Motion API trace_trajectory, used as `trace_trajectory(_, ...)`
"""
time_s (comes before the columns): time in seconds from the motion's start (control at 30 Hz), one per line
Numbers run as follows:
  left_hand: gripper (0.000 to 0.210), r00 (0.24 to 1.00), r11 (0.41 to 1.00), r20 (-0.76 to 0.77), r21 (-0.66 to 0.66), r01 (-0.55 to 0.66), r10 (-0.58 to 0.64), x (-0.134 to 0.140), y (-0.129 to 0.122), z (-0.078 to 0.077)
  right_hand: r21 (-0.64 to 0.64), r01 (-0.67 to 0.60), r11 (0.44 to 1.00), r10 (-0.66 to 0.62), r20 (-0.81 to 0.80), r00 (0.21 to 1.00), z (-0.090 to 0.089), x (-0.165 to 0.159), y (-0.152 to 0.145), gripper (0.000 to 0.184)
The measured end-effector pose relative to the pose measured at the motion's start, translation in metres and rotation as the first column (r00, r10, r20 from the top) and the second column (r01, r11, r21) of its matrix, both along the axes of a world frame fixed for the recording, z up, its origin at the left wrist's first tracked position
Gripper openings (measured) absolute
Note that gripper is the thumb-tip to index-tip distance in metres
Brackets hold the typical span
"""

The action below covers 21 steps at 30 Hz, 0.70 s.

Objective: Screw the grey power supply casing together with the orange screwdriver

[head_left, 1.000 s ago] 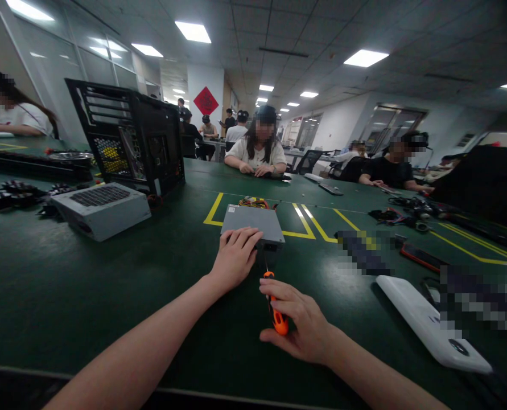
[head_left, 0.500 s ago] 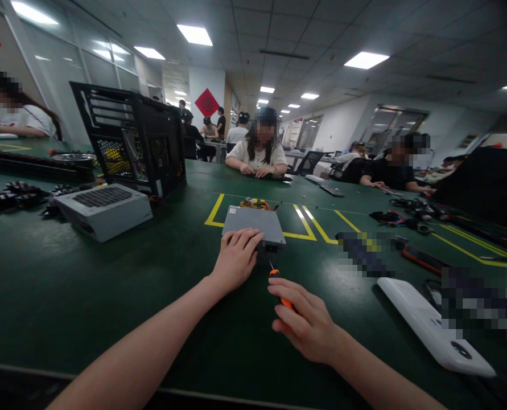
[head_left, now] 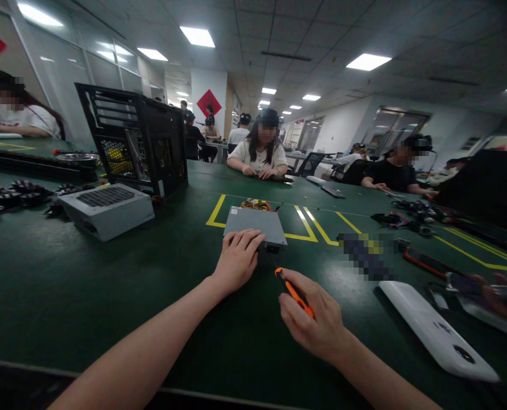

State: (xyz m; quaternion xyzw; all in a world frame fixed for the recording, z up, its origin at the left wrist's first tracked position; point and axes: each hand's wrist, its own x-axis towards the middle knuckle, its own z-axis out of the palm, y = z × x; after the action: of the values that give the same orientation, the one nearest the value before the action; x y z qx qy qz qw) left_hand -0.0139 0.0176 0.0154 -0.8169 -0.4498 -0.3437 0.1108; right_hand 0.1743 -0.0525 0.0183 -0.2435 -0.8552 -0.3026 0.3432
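A grey computer power supply (head_left: 257,223) sits on the green table, its dark socket facing me. My left hand (head_left: 238,259) lies over its near left edge, fingers stretched across the top; the thumb's contact is hard to make out. In my right hand (head_left: 315,313) is an orange and black screwdriver (head_left: 296,293), gripped by the handle. Its thin shaft slants up and left toward the lower front of the power supply, below the socket. The tip is too dark to tell whether it touches. Coloured cables (head_left: 255,205) bunch behind the power supply.
A second power supply (head_left: 108,208) and a black computer case (head_left: 137,142) stand to the left. At right lie a white device (head_left: 441,330), an orange-edged phone-like object (head_left: 424,262) and cables (head_left: 411,216). A person (head_left: 259,151) sits opposite.
My right hand has moved slightly right and down and closed more firmly around the screwdriver handle. My left hand stays on the power supply. Another person's hand appears at the right edge.
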Motion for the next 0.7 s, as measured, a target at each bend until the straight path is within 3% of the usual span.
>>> trace_trajectory(0.23, 0.042, 1.0, 1.0, -0.001, 0.01, -0.001, 0.001, -0.0003, 0.0001, -0.0001, 0.062, 0.003, 0.998, -0.004, 0.016, 1.0, 0.0028, 0.0006, -0.0002, 0.022)
trace_trajectory(0.57, 0.042, 1.0, 1.0, 0.007, 0.005, 0.003, -0.004, -0.0007, -0.0013, 0.0012, 0.039, -0.027, 0.999, 0.027, 0.01, 1.0, -0.0008, 0.0036, 0.0011, 0.034)
trace_trajectory(0.7, 0.042, 1.0, 1.0, 0.005, 0.013, -0.001, 0.001, -0.0006, -0.0009, 0.0008, 0.044, -0.002, 0.999, 0.003, -0.008, 1.0, -0.0009, 0.0035, 0.0008, 0.031)
